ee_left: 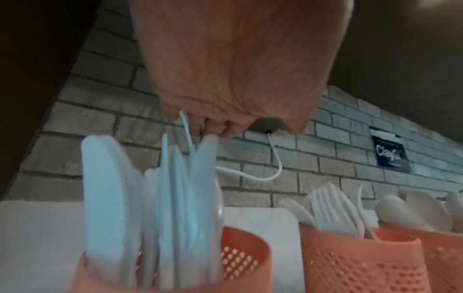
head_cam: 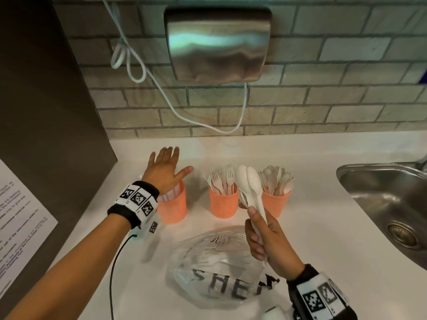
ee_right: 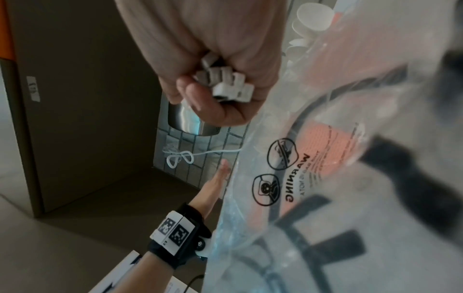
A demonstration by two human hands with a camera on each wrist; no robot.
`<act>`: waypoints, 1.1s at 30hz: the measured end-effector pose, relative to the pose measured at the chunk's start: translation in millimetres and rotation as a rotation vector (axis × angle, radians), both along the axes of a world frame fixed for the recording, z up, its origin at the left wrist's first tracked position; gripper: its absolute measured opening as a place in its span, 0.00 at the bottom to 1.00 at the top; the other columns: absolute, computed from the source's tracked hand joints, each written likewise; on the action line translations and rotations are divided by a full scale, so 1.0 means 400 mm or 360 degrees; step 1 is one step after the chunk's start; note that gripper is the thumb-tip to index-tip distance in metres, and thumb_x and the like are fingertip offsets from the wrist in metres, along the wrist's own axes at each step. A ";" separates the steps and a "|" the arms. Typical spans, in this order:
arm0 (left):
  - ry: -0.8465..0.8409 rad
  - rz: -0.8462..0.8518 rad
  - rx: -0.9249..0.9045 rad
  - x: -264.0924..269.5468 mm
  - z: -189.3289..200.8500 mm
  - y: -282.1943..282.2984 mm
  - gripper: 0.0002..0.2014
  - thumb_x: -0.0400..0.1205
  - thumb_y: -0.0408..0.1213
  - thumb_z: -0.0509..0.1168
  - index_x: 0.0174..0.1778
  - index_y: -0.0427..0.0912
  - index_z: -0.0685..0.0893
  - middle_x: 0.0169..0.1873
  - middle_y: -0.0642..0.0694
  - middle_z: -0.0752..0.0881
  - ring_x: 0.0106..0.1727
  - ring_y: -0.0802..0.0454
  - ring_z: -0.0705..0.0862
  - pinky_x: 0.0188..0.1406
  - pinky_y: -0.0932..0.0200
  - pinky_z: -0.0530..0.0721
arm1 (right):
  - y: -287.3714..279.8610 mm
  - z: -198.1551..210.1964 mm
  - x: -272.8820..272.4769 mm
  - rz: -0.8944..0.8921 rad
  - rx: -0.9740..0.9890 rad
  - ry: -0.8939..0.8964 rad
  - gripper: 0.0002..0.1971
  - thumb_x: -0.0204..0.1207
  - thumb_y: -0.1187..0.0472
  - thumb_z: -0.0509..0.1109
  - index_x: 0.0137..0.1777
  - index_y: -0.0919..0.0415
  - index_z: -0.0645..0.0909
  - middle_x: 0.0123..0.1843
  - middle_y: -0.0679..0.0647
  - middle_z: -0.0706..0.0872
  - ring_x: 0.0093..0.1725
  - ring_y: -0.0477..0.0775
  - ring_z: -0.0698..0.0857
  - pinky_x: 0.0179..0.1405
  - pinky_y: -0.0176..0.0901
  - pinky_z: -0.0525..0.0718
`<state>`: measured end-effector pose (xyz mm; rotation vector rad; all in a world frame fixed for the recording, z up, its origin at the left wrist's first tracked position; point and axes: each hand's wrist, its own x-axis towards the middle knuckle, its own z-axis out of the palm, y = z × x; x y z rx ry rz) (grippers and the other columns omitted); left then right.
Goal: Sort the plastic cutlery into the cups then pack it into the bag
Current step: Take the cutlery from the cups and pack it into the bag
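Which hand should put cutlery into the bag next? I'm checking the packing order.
Right. The right hand already grips a bunch of spoons just above the bag; the left hand is open and empty over the knife cup.

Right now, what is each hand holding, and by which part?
The right hand grips a bundle of white plastic spoons by their handles, bowls up. The left hand holds nothing, fingers spread above the knife cup.
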<state>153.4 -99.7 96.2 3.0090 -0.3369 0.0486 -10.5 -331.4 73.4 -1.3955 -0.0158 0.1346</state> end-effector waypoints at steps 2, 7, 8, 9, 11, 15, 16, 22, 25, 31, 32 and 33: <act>-0.0130 -0.0072 -0.0367 -0.038 0.026 -0.010 0.41 0.80 0.65 0.44 0.81 0.38 0.52 0.81 0.38 0.57 0.82 0.44 0.54 0.81 0.48 0.51 | 0.007 0.009 0.004 0.0031 0.0131 0.0084 0.24 0.70 0.45 0.63 0.63 0.55 0.74 0.22 0.47 0.64 0.16 0.43 0.61 0.12 0.31 0.63; -0.0091 -0.0167 -0.1258 -0.167 0.055 -0.048 0.16 0.84 0.43 0.58 0.67 0.45 0.78 0.60 0.47 0.85 0.51 0.58 0.84 0.56 0.69 0.77 | 0.017 0.025 0.023 0.0167 0.0601 0.0283 0.10 0.73 0.52 0.62 0.49 0.57 0.69 0.18 0.46 0.64 0.14 0.41 0.63 0.10 0.30 0.65; -0.0030 -0.0197 -0.1366 -0.196 0.050 -0.058 0.12 0.84 0.39 0.59 0.61 0.46 0.81 0.52 0.48 0.87 0.48 0.59 0.84 0.53 0.66 0.79 | 0.018 0.027 0.028 0.0193 0.0711 0.0314 0.09 0.74 0.53 0.61 0.47 0.58 0.69 0.18 0.46 0.64 0.14 0.41 0.64 0.10 0.30 0.66; 0.0040 -0.0223 -0.1444 -0.227 0.042 -0.070 0.09 0.84 0.36 0.59 0.56 0.47 0.82 0.46 0.50 0.88 0.44 0.60 0.84 0.49 0.66 0.80 | 0.021 0.028 0.034 0.0205 0.0792 0.0329 0.08 0.74 0.53 0.60 0.45 0.57 0.69 0.18 0.46 0.65 0.14 0.42 0.65 0.10 0.31 0.67; 0.0187 -0.0252 -0.1544 -0.287 0.019 -0.097 0.07 0.84 0.35 0.59 0.49 0.46 0.83 0.36 0.51 0.86 0.35 0.62 0.83 0.38 0.68 0.80 | 0.025 0.029 0.043 0.0189 0.0837 0.0310 0.08 0.73 0.53 0.58 0.43 0.57 0.69 0.17 0.47 0.65 0.15 0.43 0.66 0.12 0.32 0.70; 0.0320 -0.0204 -0.1713 -0.373 -0.027 -0.141 0.06 0.82 0.36 0.61 0.43 0.45 0.83 0.30 0.55 0.85 0.30 0.61 0.81 0.31 0.68 0.78 | 0.033 0.032 0.038 0.0222 0.0645 0.0243 0.12 0.83 0.54 0.49 0.48 0.59 0.71 0.17 0.48 0.66 0.14 0.44 0.66 0.13 0.34 0.70; 0.0286 -0.0180 -0.1742 -0.382 -0.031 -0.151 0.05 0.82 0.36 0.62 0.43 0.47 0.83 0.32 0.57 0.85 0.32 0.61 0.81 0.31 0.69 0.78 | 0.035 0.030 0.033 0.0262 0.0590 0.0223 0.16 0.84 0.54 0.46 0.48 0.58 0.74 0.17 0.48 0.66 0.14 0.44 0.66 0.13 0.34 0.70; 0.0117 0.0029 -0.1833 -0.381 -0.009 -0.207 0.24 0.71 0.57 0.66 0.42 0.35 0.83 0.35 0.44 0.83 0.31 0.55 0.75 0.34 0.62 0.75 | 0.062 0.004 -0.002 0.0474 0.0389 0.0195 0.25 0.84 0.55 0.45 0.47 0.57 0.85 0.17 0.48 0.66 0.14 0.43 0.64 0.14 0.33 0.69; -0.0099 0.0124 -0.1473 -0.377 -0.016 -0.224 0.19 0.77 0.51 0.66 0.35 0.36 0.81 0.33 0.44 0.82 0.30 0.55 0.75 0.34 0.60 0.73 | 0.059 -0.009 -0.007 0.0492 0.0330 0.0178 0.19 0.82 0.54 0.50 0.54 0.67 0.77 0.18 0.51 0.70 0.14 0.45 0.65 0.14 0.33 0.69; -0.0207 0.0147 -0.1731 -0.370 0.019 -0.228 0.15 0.86 0.35 0.52 0.34 0.47 0.76 0.27 0.52 0.79 0.28 0.65 0.79 0.32 0.72 0.73 | 0.028 -0.026 -0.010 0.0612 0.0425 0.0203 0.21 0.73 0.52 0.52 0.58 0.67 0.70 0.32 0.60 0.88 0.17 0.53 0.81 0.18 0.39 0.81; -0.0187 0.0175 -0.1948 -0.365 0.029 -0.221 0.15 0.87 0.34 0.50 0.36 0.46 0.75 0.28 0.50 0.81 0.28 0.65 0.81 0.32 0.72 0.76 | 0.022 -0.030 -0.008 0.0621 0.0450 0.0245 0.21 0.73 0.52 0.52 0.60 0.66 0.69 0.33 0.60 0.89 0.18 0.53 0.82 0.19 0.40 0.83; -0.0148 0.0217 -0.2199 -0.358 0.040 -0.214 0.15 0.87 0.34 0.48 0.37 0.44 0.74 0.27 0.48 0.83 0.27 0.63 0.83 0.30 0.71 0.78 | 0.016 -0.030 -0.007 0.0623 0.0478 0.0285 0.21 0.72 0.52 0.52 0.60 0.65 0.69 0.35 0.60 0.89 0.19 0.54 0.83 0.20 0.40 0.83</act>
